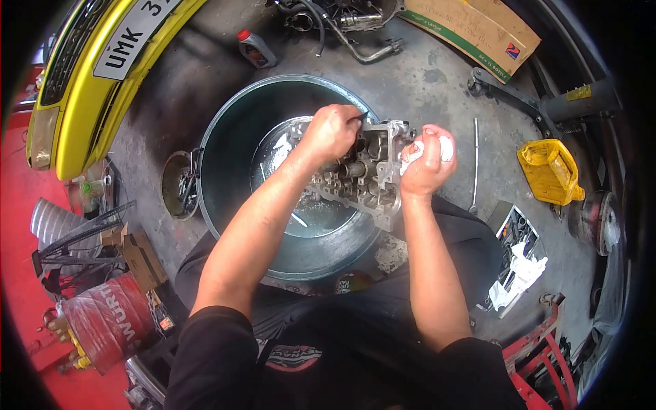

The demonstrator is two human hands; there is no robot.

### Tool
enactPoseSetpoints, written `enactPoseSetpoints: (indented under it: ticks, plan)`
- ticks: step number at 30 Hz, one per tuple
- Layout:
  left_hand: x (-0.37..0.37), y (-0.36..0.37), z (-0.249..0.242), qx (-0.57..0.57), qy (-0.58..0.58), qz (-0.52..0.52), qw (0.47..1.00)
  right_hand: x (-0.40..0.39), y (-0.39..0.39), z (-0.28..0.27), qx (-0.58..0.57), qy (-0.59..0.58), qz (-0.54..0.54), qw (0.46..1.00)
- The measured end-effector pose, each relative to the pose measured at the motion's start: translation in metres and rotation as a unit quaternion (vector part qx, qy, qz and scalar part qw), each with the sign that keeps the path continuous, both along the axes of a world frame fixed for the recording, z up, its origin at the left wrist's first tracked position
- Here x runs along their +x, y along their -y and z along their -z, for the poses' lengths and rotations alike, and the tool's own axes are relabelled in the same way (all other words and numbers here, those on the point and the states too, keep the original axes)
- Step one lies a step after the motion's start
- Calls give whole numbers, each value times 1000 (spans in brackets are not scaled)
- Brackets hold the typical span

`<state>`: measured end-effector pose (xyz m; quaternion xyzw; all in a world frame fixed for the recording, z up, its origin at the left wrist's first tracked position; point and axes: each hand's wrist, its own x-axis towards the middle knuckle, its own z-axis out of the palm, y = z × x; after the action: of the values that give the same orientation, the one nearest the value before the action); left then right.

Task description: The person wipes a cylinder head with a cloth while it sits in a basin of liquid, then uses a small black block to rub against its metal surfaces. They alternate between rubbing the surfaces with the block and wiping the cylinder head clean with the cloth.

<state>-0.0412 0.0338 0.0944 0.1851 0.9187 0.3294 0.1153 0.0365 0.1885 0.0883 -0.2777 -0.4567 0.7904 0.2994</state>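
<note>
A metal engine cylinder head is tilted over a large dark round tub, its open valve side facing me. My left hand is closed at the head's upper edge. A small dark piece shows by its fingertips, too little of it visible to name. Bunched white cloth or paper is gripped in my right hand, which is against the head's right end. Shallow liquid lies in the bottom of the tub, with a thin light-coloured stick in it.
A yellow car bumper juts in at upper left. Around the tub are a grey bottle with a red cap, a small bucket, a long metal bar, a yellow jug and a tool tray. A cardboard box lies beyond.
</note>
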Motion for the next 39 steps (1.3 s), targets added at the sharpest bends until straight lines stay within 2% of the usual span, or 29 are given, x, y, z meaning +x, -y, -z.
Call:
enactPoseSetpoints:
  ticks: [1, 2, 3, 4, 7, 8, 10, 11, 13, 14, 15, 17, 20, 23, 24, 27, 29, 31, 32, 34, 37, 39]
  plan:
    - [1, 1, 2, 16, 26, 1, 1000, 1, 0, 0, 5, 4, 2, 1000]
    - [-1, 5, 13, 151, 145, -57, 976, 0, 0, -1, 10, 6, 5, 1000]
    - [-2, 11, 31, 281, 259, -112, 917, 0, 1, -1, 13, 9, 7, 1000]
    - [-2, 15, 35, 400, 365, -165, 824, 1, 1, -1, 13, 8, 5, 1000]
    - [8, 23, 23, 586, 343, -156, 717, -2, 0, 0, 8, -6, -2, 1000]
    - [9, 23, 13, 488, 293, -208, 795, 0, -1, 0, 7, -8, -12, 1000]
    - [0, 39, 10, 276, 223, -160, 921, 1, -3, 0, 11, -11, -20, 1000]
    - [-3, 43, 3, 162, 189, -131, 960, 0, -3, 2, 13, -10, -15, 1000]
    - [5, 25, -11, 152, 161, -114, 969, -1, 0, 3, 16, -6, -6, 1000]
    - [8, 22, -1, 66, -82, -4, 994, -1, 1, 2, 21, -5, -2, 1000]
    - [7, 17, -8, -43, -45, 45, 997, -1, 0, 2, 27, -3, 1, 1000]
    - [-4, 11, 4, -53, -65, 87, 993, 0, -1, 3, 19, -6, -8, 1000]
    - [-21, 6, 1, 19, 63, 68, 996, 0, -4, 3, 17, -12, -14, 1000]
    - [-25, 1, -16, 51, 211, -14, 976, 0, -2, 3, 12, -7, -17, 1000]
    - [-29, 1, -14, 49, 217, -6, 975, -1, -2, 3, 10, -3, -14, 1000]
    - [-59, 5, -16, 183, 223, -137, 947, -1, -4, 7, 21, -17, -23, 999]
    - [-85, 17, -21, 213, 105, -249, 939, 2, -5, 7, 30, -20, -27, 999]
    - [-102, 60, 25, 145, -135, -214, 956, -1, -6, 5, 32, -26, -35, 999]
    - [-82, 75, 14, 61, -98, -220, 969, -1, -7, 5, 28, -28, -37, 999]
    - [-40, 111, 27, 90, 39, -281, 955, -1, -7, 8, 14, -43, -44, 998]
    - [15, 172, 98, 21, 114, -447, 887, 1, -3, 2, 18, -41, -39, 998]
    - [47, 208, 134, 29, 235, -474, 848, 2, -8, 8, 32, -32, -46, 998]
